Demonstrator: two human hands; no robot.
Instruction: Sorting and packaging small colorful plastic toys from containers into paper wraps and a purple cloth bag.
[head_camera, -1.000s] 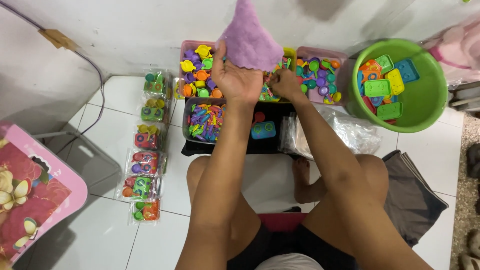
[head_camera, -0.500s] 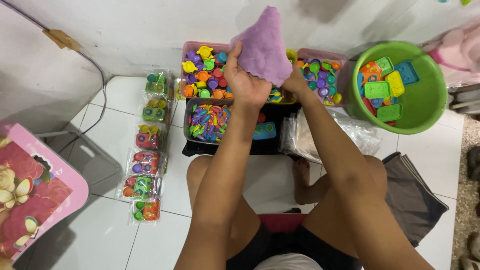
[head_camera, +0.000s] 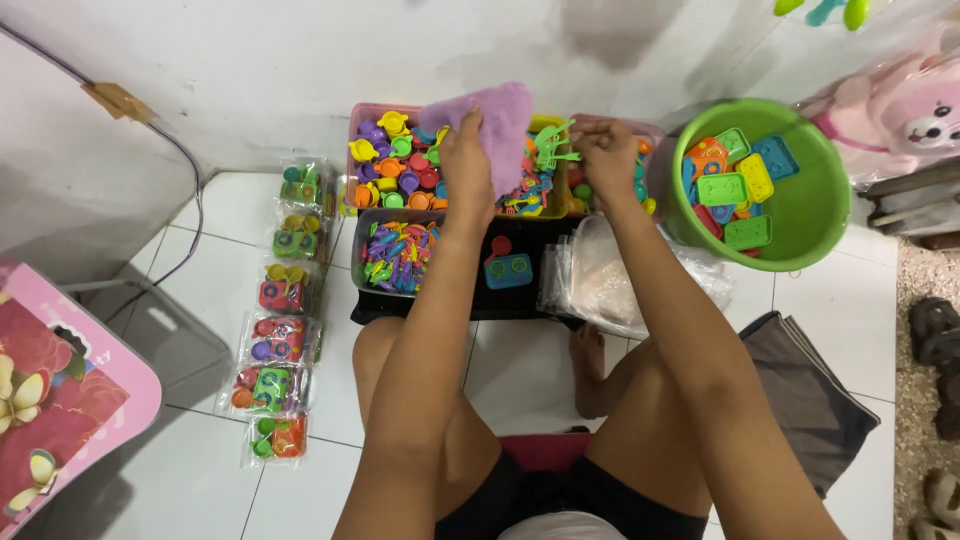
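My left hand grips a purple fuzzy cloth and holds it low over a pink bin of small colourful plastic toys. My right hand is apart from the cloth, fingers curled over the neighbouring bin. A few green toy forks stick out beside its fingers; I cannot tell whether it grips them. Below the hands a black tray holds more mixed toy pieces and a blue toy stove.
A green bucket with toy plates stands at the right. Clear plastic bags lie by the tray. Several packed toy bags line the tiled floor at left. A pink stool, a folded dark cloth and a pink plush surround me.
The purple cloth, held high with both hands, has come down onto the toy bins. My right hand has let go of it and moved right to the neighbouring bin.
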